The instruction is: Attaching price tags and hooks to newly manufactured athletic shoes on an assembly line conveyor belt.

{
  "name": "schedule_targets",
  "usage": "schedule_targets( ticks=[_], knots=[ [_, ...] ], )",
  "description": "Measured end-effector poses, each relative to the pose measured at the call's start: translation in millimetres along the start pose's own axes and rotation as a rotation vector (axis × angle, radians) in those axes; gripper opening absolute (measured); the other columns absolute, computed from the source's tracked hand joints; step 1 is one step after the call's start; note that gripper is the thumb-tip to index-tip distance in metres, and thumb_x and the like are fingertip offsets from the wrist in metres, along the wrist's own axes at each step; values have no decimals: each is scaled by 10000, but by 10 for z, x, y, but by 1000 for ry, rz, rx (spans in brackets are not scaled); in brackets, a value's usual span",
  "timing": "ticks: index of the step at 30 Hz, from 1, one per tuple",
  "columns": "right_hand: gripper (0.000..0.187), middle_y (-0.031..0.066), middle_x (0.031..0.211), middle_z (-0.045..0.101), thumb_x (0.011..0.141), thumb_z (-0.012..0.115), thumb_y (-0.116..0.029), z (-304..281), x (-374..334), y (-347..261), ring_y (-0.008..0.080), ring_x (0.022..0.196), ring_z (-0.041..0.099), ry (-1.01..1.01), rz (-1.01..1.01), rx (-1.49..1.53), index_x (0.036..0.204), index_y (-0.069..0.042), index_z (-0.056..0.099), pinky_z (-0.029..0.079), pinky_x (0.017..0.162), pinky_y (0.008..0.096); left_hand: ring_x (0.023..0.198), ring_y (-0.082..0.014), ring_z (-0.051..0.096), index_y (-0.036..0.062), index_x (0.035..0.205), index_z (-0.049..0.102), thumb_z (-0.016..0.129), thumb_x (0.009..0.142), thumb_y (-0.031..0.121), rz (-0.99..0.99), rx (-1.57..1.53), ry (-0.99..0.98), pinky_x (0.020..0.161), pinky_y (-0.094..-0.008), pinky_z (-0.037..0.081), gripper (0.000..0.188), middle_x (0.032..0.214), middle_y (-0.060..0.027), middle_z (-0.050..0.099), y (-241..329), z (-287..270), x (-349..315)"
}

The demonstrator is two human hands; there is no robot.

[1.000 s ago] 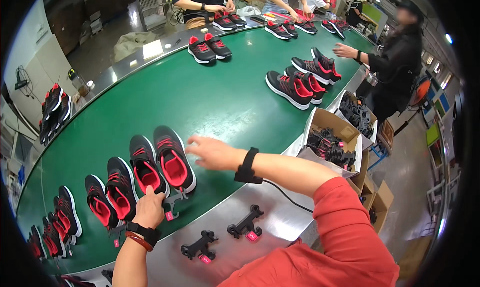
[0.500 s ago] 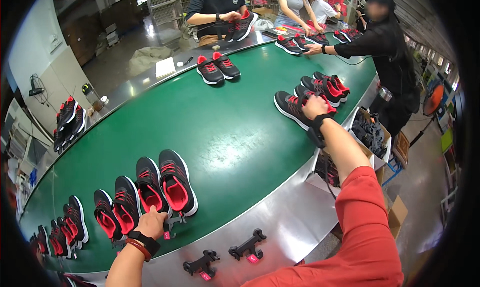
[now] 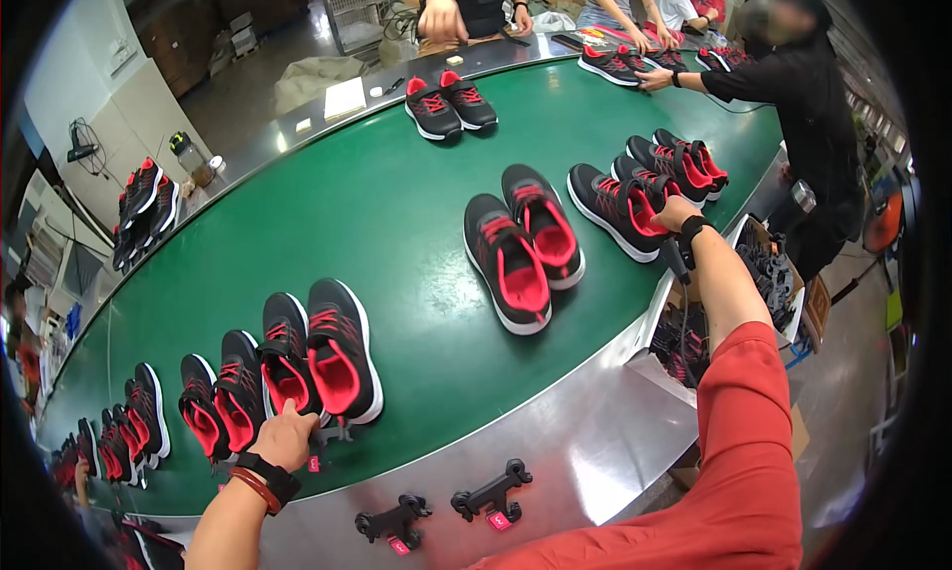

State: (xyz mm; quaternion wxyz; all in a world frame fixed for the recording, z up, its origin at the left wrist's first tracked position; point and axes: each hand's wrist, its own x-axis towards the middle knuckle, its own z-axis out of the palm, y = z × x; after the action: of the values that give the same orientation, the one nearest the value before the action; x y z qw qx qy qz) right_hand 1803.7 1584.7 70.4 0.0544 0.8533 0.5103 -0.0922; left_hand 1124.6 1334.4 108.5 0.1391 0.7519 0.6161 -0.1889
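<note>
My left hand (image 3: 285, 439) grips the heel of a black sneaker with red lining (image 3: 288, 357). Beside that shoe stands its match (image 3: 340, 352), and a black plastic shoe hanger (image 3: 342, 431) with a pink tag shows at their heels. On the right, my right hand (image 3: 676, 215) closes on the heel of a sneaker (image 3: 610, 208) in a close row of similar shoes; its fingertips are partly hidden. Between my hands, another pair of sneakers (image 3: 506, 262) rests on the green belt, toes pointing away.
Two black hangers (image 3: 491, 493) lie on the metal ledge (image 3: 585, 451). More sneakers (image 3: 139, 426) line the belt at left; a pair (image 3: 448, 106) sits at the far side. Boxes of hangers (image 3: 684, 347) stand at right. Co-workers (image 3: 798, 104) handle shoes across the belt.
A pair of sneakers now stands mid-belt where bare belt showed. My right hand has moved from the shoe's strap area to its heel. My left hand stays at its shoe's heel.
</note>
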Motion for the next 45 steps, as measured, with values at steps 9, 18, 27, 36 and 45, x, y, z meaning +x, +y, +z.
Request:
schedule_targets(
  ticks=[9, 18, 27, 36, 45],
  knots=[
    [602, 236, 985, 678, 638, 834, -379, 71, 89, 3, 363, 928, 664, -30, -146, 2, 1005, 61, 650, 524, 828, 392, 837, -423, 639, 92, 977, 640, 538, 793, 39, 7, -50, 70, 738, -494, 519, 217, 1059, -307, 537, -101, 107, -30],
    [328, 250, 985, 665, 711, 681, -187, 21, -457, -684, 387, 963, 637, -33, -532, 50, 980, -1, 654, 493, 867, 423, 829, -406, 643, 94, 971, 647, 536, 804, 33, -8, -50, 103, 733, -479, 523, 210, 1006, -264, 538, -165, 222, -63],
    [383, 258, 970, 661, 753, 713, -191, 333, -1749, -1567, 373, 942, 651, -170, -628, 309, 1048, 34, 620, 494, 830, 413, 834, -416, 642, 93, 973, 638, 560, 754, -6, 0, -28, 207, 744, -487, 523, 253, 1039, -256, 536, -265, 432, 3],
    [258, 303, 933, 653, 728, 634, -119, 524, -1876, -1831, 414, 917, 650, 49, -571, 368, 900, 73, 633, 513, 819, 442, 944, -421, 631, 114, 1146, 620, 597, 739, -35, -77, -131, 163, 848, -467, 519, 434, 1337, -274, 409, -260, 492, -104],
    [208, 119, 897, 656, 783, 708, -158, 521, -2575, -1513, 322, 902, 612, 501, -1138, 71, 955, -56, 650, 450, 792, 415, 950, -307, 604, 45, 1076, 611, 591, 673, -60, 270, -121, 801, 790, -392, 512, 417, 1075, -110, 591, 207, 379, -455]
  ],
)
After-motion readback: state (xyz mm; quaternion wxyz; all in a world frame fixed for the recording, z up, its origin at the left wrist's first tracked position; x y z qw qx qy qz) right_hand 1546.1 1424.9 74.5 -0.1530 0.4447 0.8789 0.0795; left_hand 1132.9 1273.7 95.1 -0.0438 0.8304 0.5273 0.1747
